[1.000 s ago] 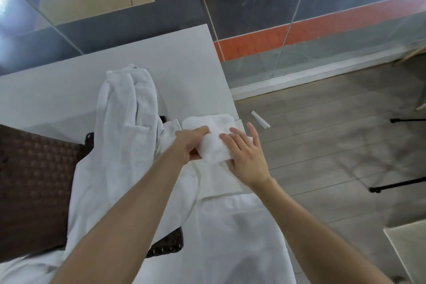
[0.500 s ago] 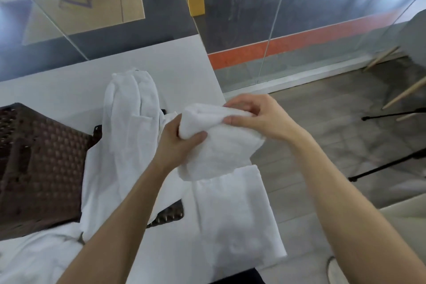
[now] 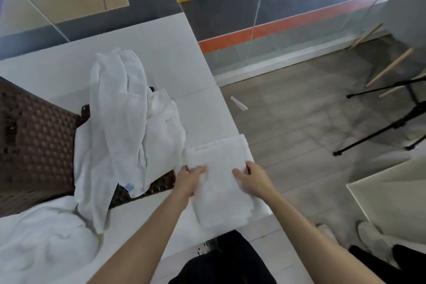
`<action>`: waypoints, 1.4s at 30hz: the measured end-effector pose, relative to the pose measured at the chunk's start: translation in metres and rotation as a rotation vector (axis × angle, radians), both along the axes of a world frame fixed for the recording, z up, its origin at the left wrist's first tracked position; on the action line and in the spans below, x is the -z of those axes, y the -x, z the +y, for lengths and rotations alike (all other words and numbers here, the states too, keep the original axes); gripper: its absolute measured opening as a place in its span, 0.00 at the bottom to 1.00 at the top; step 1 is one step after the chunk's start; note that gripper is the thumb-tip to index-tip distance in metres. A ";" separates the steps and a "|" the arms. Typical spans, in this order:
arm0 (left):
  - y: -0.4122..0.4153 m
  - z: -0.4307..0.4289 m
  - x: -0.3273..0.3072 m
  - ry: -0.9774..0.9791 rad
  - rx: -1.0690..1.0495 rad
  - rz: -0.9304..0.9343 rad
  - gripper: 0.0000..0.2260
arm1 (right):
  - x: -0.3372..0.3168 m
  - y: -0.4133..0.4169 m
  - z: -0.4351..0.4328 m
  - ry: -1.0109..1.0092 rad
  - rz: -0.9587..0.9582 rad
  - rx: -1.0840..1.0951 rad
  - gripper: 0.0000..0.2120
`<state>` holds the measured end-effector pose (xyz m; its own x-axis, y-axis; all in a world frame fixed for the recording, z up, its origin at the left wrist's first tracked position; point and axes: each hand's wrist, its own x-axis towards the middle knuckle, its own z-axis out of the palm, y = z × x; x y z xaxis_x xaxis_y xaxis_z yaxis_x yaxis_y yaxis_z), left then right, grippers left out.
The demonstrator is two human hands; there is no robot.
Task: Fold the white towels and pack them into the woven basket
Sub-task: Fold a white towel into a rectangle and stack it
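Note:
A folded white towel (image 3: pixel 221 168) lies flat at the right edge of the white table (image 3: pixel 161 48). My left hand (image 3: pixel 187 180) holds its left edge, thumb on top. My right hand (image 3: pixel 252 180) rests on its right side, fingers spread and pressing down. The dark brown woven basket (image 3: pixel 34 138) stands at the left. A loose white towel (image 3: pixel 119 108) is draped over the basket's right rim and down onto the table. Another crumpled white towel (image 3: pixel 41 242) lies at the near left.
A glass wall with an orange stripe (image 3: pixel 276 30) runs behind the table. On the wooden floor to the right are a small white scrap (image 3: pixel 238 103), a black tripod (image 3: pixel 380 127), chair legs (image 3: pixel 391 64) and a second pale table corner (image 3: pixel 391 191).
Both hands had lifted the folded towel above the table; they have now lowered it flat onto the table's right edge and rest on it.

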<state>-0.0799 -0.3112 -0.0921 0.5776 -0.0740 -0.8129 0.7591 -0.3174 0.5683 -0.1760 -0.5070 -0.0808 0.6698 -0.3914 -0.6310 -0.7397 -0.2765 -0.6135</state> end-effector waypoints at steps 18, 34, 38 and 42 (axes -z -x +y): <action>-0.059 0.081 0.020 -0.857 0.558 -0.713 0.12 | 0.006 -0.024 0.033 0.761 -0.392 -0.335 0.30; -0.088 0.032 0.009 -0.244 0.874 -0.315 0.27 | 0.019 -0.068 0.017 0.645 -0.357 -0.354 0.19; -0.095 0.018 0.002 -0.228 0.956 -0.189 0.28 | 0.020 -0.074 -0.002 0.589 -0.148 -0.449 0.13; -0.096 0.008 -0.002 -0.374 1.056 -0.419 0.23 | 0.010 -0.073 -0.006 0.582 -0.101 -0.420 0.09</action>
<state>0.0164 -0.3034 -0.0903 0.5987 -0.4708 -0.6480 -0.1988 -0.8710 0.4493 -0.1027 -0.5131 -0.0912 0.8812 -0.3422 -0.3261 -0.4471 -0.8272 -0.3402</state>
